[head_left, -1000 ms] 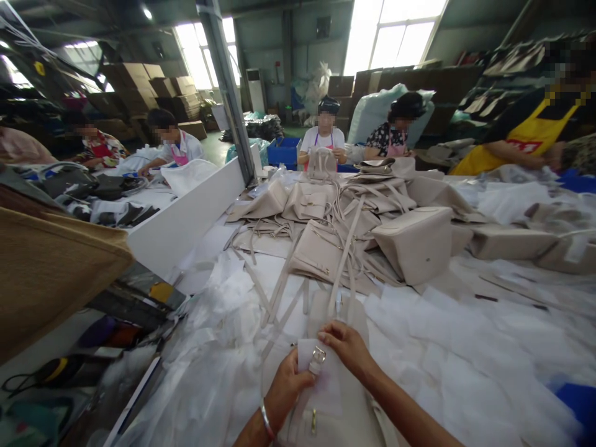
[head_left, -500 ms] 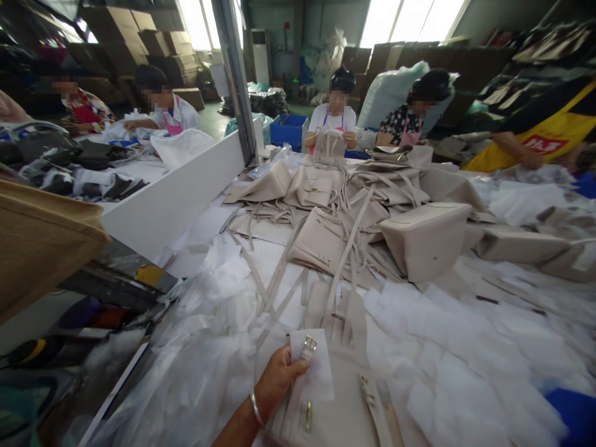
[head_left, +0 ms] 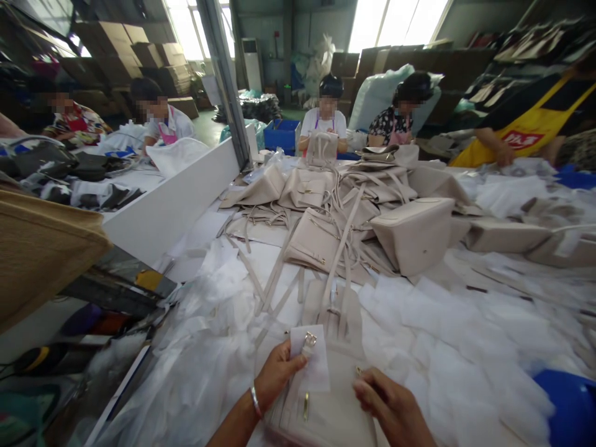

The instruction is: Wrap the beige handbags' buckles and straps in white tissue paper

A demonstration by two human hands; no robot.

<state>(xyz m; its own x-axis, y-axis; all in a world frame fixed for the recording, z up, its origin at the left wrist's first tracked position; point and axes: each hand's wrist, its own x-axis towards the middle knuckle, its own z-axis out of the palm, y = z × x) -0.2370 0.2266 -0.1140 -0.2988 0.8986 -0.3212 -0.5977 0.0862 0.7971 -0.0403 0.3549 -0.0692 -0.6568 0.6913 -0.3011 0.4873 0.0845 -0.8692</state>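
Observation:
A beige bag [head_left: 335, 403] lies in front of me with a gold metal fitting [head_left: 306, 406] on it. My left hand [head_left: 278, 372] pinches a buckled strap [head_left: 307, 351] between thumb and fingers. Behind the buckle is a thin white sheet [head_left: 320, 366], lying over the bag. At the bag's right side, my right hand [head_left: 388, 403] has its fingers curled closed on the second buckled strap. Only the metal end [head_left: 359, 371] of that strap shows above the fingers; the rest is hidden.
Beige bags [head_left: 316, 239] with long straps are heaped beyond. White wrapping sheets [head_left: 447, 347] spread to the right, clear plastic [head_left: 186, 354] to the left. A white divider [head_left: 177, 186] and metal post [head_left: 226, 81] stand left. Several people work around the tables. A blue object [head_left: 572, 403] is at lower right.
My right hand has come into view from below and reached the right-hand buckled strap. My left hand keeps its hold on the other strap. The view has shifted slightly.

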